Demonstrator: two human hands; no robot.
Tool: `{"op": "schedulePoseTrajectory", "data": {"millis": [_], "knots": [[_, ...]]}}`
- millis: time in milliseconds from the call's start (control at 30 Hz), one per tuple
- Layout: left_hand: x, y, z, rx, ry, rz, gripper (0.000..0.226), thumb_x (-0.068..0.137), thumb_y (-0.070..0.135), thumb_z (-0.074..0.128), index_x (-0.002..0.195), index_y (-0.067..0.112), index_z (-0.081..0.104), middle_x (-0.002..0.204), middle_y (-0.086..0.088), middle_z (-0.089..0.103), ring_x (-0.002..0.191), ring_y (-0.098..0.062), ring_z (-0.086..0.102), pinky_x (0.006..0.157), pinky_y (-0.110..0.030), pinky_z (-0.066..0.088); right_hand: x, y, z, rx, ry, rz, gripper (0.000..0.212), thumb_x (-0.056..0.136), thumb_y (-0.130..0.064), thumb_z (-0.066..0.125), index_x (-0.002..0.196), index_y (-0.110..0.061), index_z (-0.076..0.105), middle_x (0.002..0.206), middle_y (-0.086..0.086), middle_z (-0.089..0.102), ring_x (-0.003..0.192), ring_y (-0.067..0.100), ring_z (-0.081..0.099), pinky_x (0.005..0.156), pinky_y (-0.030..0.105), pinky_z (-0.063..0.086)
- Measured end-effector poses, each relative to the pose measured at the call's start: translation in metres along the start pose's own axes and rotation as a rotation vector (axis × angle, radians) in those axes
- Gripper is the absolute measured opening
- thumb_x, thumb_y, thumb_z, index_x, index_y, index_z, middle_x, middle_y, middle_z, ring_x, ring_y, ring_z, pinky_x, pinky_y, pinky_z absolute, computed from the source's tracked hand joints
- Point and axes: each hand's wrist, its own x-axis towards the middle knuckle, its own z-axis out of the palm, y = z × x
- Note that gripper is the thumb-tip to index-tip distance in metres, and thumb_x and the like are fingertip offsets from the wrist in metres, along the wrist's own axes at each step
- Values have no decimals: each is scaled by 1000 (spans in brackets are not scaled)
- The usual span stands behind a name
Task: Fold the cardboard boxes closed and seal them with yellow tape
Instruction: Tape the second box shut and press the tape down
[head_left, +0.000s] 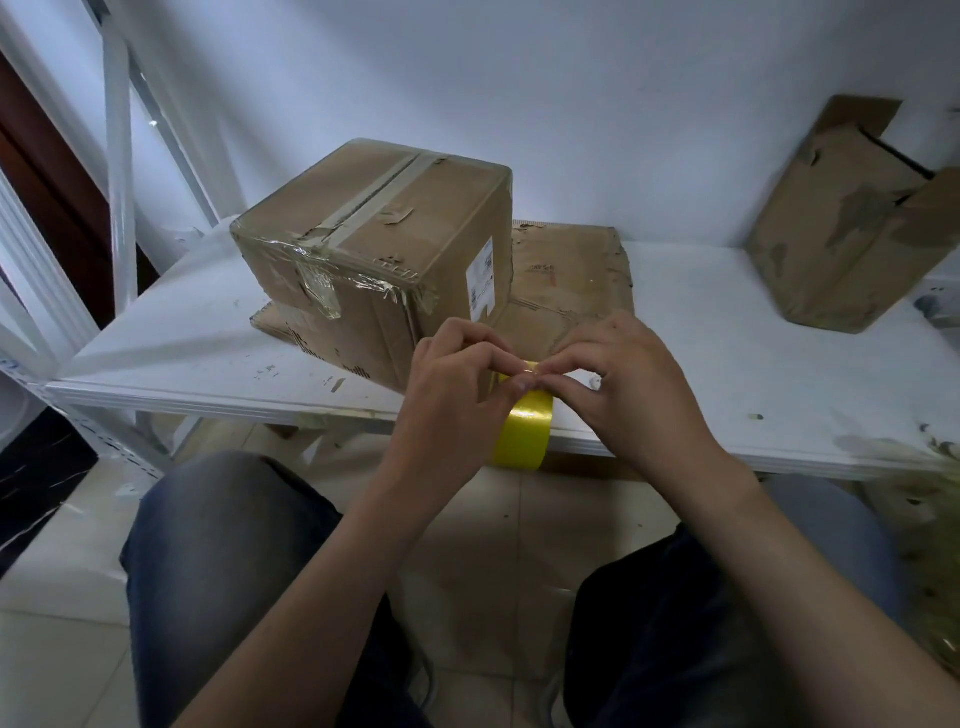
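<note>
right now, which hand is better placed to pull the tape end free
Right, probably. The left hand is curled round the tape roll, steadying it, while the right hand pinches at the roll's top edge, where the loose end seems to be.

A scuffed white shelf (727, 338) stands above a pale tiled floor (52, 675).
</note>
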Motion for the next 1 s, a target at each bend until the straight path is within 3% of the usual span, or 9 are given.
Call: {"op": "schedulePoseTrajectory", "data": {"millis": [100,167,267,400,500,633,767,900,1000], "knots": [[-4,5,5,-102,12,-60,21,91,21,74,111,25,69,114,4,54,106,-14,58,89,-22,51,2,-1,-2,76,33,52,8,89,-36,73,88,-31,79,89,-16,70,89,17,53,74,40,47],[-5,4,7,-236,5,-167,50,90,23,75,127,40,47,108,4,56,93,-6,63,76,-13,51,2,-2,-3,94,38,57,10,91,-36,71,87,-30,78,89,-16,69,89,16,52,74,39,46],[1,-1,8,-311,-78,-334,70,88,28,77,137,44,31,100,4,66,87,-4,66,75,-21,54,3,0,-3,109,16,47,12,95,-34,67,92,-29,76,93,-15,67,92,14,49,76,37,44],[13,-2,16,-409,-180,-467,65,90,31,75,143,32,38,102,2,73,102,-14,68,90,-37,56,3,10,-4,59,22,99,14,97,-38,62,96,-35,75,96,-18,67,95,11,41,78,36,41],[22,3,27,-460,-233,-474,69,86,29,79,143,32,41,103,1,76,101,-14,70,91,-44,58,4,24,-6,-37,113,222,18,96,-37,65,110,-40,76,94,-15,65,94,14,41,77,38,43],[37,11,48,-464,-242,-431,65,84,28,82,139,34,47,94,4,77,91,-8,72,86,-40,60,6,49,-14,210,129,441,23,94,-39,67,116,-37,74,92,-21,67,80,3,55,74,23,47],[62,16,70,-508,-241,-418,53,85,27,81,128,30,51,100,3,75,90,-7,71,71,-23,58,2,70,-21,412,99,579,22,99,-48,54,115,-41,68,88,-17,72,78,1,65,65,20,45],[87,17,101,-286,-292,-258,23,86,25,80,91,25,57,87,0,73,82,-14,69,64,-23,53,5,95,-24,587,172,623,31,85,-36,79,113,-35,67,77,-6,71,75,-1,65,60,7,46],[101,10,117,-6,-419,-87,22,88,28,76,98,27,57,97,8,73,88,-9,65,71,-24,50,13,128,-20,497,138,646,38,79,-24,83,113,-35,68,75,-7,69,70,-2,61,63,17,47]]}}
